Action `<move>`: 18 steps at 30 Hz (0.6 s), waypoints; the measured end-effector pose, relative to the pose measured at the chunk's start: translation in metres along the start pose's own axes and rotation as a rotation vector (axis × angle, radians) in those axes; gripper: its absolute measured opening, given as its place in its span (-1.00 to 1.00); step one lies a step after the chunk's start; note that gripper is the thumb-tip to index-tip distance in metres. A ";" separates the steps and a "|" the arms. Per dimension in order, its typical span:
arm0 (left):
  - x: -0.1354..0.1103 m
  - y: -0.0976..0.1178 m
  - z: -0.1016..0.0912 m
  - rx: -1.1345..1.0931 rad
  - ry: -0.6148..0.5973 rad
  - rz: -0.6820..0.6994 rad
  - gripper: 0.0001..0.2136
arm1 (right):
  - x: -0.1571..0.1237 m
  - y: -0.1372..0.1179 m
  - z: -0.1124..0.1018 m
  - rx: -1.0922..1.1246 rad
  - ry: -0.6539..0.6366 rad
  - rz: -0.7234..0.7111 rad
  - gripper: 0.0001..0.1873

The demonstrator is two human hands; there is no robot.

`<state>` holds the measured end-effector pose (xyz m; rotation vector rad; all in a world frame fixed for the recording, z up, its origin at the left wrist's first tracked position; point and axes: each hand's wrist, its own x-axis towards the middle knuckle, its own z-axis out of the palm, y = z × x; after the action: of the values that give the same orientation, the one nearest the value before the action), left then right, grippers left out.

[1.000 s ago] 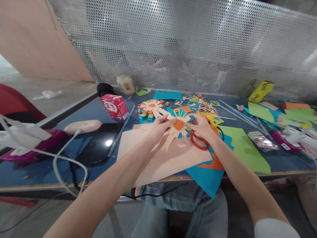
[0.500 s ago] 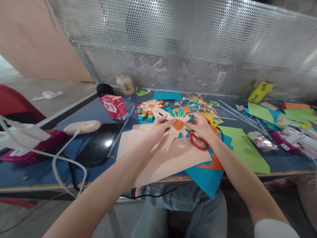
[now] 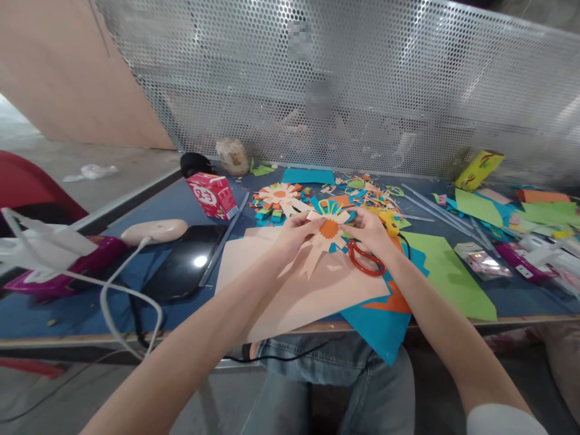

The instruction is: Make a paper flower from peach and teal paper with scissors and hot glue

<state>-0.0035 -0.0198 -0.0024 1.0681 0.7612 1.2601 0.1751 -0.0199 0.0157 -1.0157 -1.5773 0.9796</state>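
Note:
Between my two hands is a paper flower [image 3: 328, 228] with an orange centre, peach petals and green loops at its top. My left hand [image 3: 296, 232] pinches its left side, and my right hand [image 3: 366, 228] pinches its right side. Peach paper tails hang below the flower. Under it lies a large peach paper sheet [image 3: 272, 284], on top of blue and orange paper [image 3: 380, 329]. Scissors with red handles [image 3: 366, 258] rest just below my right hand, their blades hidden. A yellow tool [image 3: 388, 222], partly covered, lies beyond my right hand.
Finished-looking paper flowers [image 3: 278, 194] and paper scraps [image 3: 369, 193] lie behind. At left are a phone [image 3: 183, 266], a pink box [image 3: 212, 196] and a white cable [image 3: 106, 296]. Green paper [image 3: 448, 275] lies at right, near a yellow box [image 3: 479, 169]. A perforated metal panel [image 3: 385, 72] closes the back.
The view has shifted slightly, moving everything a little to the right. Both hands keep hold of the paper flower, with hardly any movement of the fingers.

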 end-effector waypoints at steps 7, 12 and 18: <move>0.000 0.003 0.003 -0.025 0.103 0.001 -0.73 | 0.002 0.000 0.000 0.066 0.007 0.063 -0.71; 0.005 0.004 -0.003 -0.077 0.221 0.024 -0.70 | 0.004 -0.001 -0.003 0.048 0.052 0.075 -0.69; 0.005 0.007 -0.004 -0.165 0.281 0.052 -0.72 | 0.004 0.004 -0.004 -0.012 0.047 0.044 -0.63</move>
<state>-0.0087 -0.0148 0.0029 0.7903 0.8282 1.5106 0.1786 -0.0141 0.0137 -1.0781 -1.5298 0.9710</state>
